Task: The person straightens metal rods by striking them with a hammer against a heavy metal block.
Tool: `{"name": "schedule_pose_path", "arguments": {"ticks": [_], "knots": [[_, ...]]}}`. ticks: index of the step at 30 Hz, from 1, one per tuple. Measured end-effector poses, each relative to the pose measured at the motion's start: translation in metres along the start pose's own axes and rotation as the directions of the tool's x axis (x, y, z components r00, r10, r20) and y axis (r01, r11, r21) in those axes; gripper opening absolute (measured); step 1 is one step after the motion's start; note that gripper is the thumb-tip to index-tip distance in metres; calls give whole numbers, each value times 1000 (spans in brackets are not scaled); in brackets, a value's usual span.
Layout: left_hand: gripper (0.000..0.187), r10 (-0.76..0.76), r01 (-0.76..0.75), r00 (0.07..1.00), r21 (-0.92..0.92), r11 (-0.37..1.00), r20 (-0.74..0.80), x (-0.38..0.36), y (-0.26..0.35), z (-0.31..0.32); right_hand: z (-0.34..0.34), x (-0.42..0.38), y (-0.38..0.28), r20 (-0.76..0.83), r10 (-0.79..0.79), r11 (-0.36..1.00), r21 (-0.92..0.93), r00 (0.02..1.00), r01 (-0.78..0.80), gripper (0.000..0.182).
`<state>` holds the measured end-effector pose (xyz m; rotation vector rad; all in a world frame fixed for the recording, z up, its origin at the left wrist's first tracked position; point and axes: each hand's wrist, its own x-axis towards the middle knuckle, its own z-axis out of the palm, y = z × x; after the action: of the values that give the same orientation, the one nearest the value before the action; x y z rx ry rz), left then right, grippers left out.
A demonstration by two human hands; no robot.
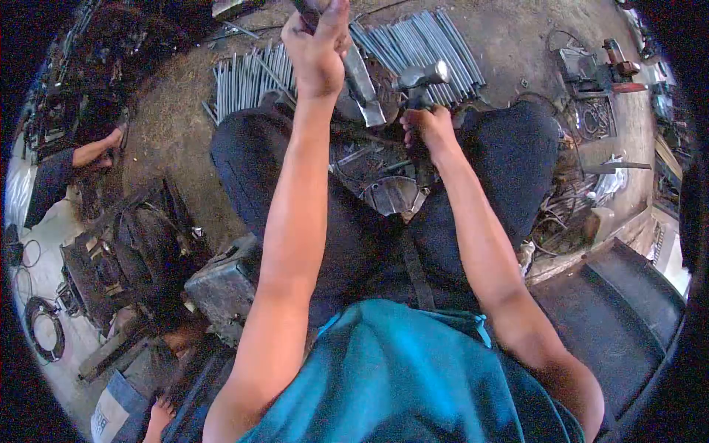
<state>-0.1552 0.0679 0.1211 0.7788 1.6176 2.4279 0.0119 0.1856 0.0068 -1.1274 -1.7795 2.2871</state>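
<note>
At the top edge of the head view, my left hand (317,52) is wrapped round a dark bar-like piece (309,9), whose far end runs out of view. My right hand (428,129) grips a hammer (425,76) by its handle, with the metal head up and beyond my fist. Between the two hands lies a flat, shiny-edged metal block (360,85). Bundles of grey metal rods (425,52) rest on the ground just past my hands, and more rods (247,77) lie to the left.
A rounded metal piece (395,196) sits between my knees among scraps. Dark machinery (133,244) stands at left, beside a grey metal box (225,284). A power tool with a red part (624,70) is at far right. Another person's foot (111,144) and hand (161,413) show at left.
</note>
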Motion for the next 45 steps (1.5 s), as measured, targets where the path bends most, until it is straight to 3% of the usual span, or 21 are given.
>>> {"name": "schedule_pose_path", "arguments": {"ticks": [2, 7, 8, 9, 10, 12, 13, 16, 17, 20, 25, 27, 29, 30, 31, 33, 35, 37, 39, 43, 45], "knots": [[24, -79, 77, 995, -36, 996, -61, -14, -6, 3, 3, 4, 7, -68, -47, 995, -89, 997, 41, 14], [27, -386, 402, 907, 74, 913, -167, -73, -80, -8, 2, 22, 32, -103, 7, 962, -271, 995, -35, 32], [42, -448, 460, 884, 71, 885, -135, -73, -92, -13, 5, 11, 22, -85, -69, 973, -225, 994, 48, 33], [36, -277, 276, 960, 239, 931, -29, -82, -125, -25, 12, 1, 12, -84, -76, 994, -88, 994, 69, 31], [30, -454, 461, 879, 18, 887, -144, -78, -101, -10, 10, 1, 6, -97, 106, 972, -202, 990, -124, 33], [19, -422, 436, 900, 212, 875, -111, -76, -99, -12, 14, -7, -7, -72, 195, 969, -142, 978, -203, 37], [26, -371, 390, 920, 197, 899, -129, -75, -96, -7, 12, 6, 19, -114, -23, 977, -214, 993, -2, 19], [24, -491, 489, 868, 291, 823, -72, -83, -109, -22, 14, -1, 15, -85, -68, 983, -179, 994, 52, 16], [25, -405, 421, 907, 208, 883, -117, -89, -106, -13, 15, -7, 7, -71, -14, 991, -136, 997, 5, 14], [30, -312, 341, 940, 417, 842, -139, -92, -107, -13, 16, -12, -3, -62, 54, 994, -96, 997, -60, 14], [41, -382, 388, 912, 617, 685, -148, -86, -85, -10, 14, -18, -9, -82, 62, 991, -115, 995, -71, 13], [46, -363, 388, 916, 612, 689, -171, -87, -80, -11, 14, -15, -4, -154, -140, 964, -245, 978, 100, 28], [49, -584, 621, 780, 396, 677, -224, -85, -42, -12, 6, -6, 3, -169, -101, 950, -308, 981, 45, 35], [50, -748, 765, 637, 32, 643, -186, -80, 9, 2, 4, -6, 2, -191, -128, 938, -343, 973, 56, 36], [48, -795, 800, 596, 8, 599, -115, -84, 33, -5, 3, -7, 3, -212, -151, 925, -376, 966, 62, 37], [50, -679, 691, 705, 416, 591, -207, -110, 49, -27, -1, -11, -7, -152, -42, 965, -261, 988, 1, 34], [54, -777, 781, 576, 449, 433, -253, -141, 60, -52, -3, 8, 20, -150, -118, 983, -155, 982, 95, 17], [58, -662, 550, 699, 795, 255, -271, -169, 64, -68, 3, -7, -10, -127, -61, 998, -37, 990, 56, 18], [59, -656, 416, 721, 896, 154, -222, -190, 56, -88, 1, -10, -9, -60, -17, 1000, 5, 998, 17, 18], [53, -754, 426, 622, 899, 99, -212, -184, 61, -98, 3, -15, -4, -38, -35, 998, -44, 999, 33, 18], [56, -717, 295, 668, 956, 6, -201, -177, 70, -114, 6, -5, 14, -42, -53, 996, -68, 998, 50, 18]]}}
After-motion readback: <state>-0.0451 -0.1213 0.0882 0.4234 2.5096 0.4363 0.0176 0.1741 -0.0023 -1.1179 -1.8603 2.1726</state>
